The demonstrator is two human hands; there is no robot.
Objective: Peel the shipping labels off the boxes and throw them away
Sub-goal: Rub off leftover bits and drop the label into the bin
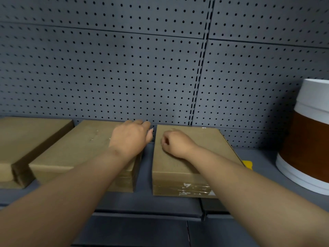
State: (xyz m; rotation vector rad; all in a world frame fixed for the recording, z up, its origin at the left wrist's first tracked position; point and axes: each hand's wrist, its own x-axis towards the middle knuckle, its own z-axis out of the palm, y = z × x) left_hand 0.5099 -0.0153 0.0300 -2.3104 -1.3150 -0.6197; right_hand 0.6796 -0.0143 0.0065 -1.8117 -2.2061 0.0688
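Three flat cardboard boxes lie side by side on a grey shelf [258,157]. My left hand [131,138] rests on the far right corner of the middle box [71,154], its fingers curled over the back edge. My right hand [176,143] sits knuckles-up on top of the right box [210,145], near its left edge, fingers curled in with nothing visible in them. Torn white label scraps under clear tape [195,189] remain on the right box's front face. A few small specks of residue [95,135] dot the middle box's top. The left box [26,136] shows no label.
A grey pegboard wall [124,68] rises right behind the boxes. A large white and brown round container [308,139] stands at the right end of the shelf. A yellow tag [248,164] lies beside the right box. A narrow gap separates the middle and right boxes.
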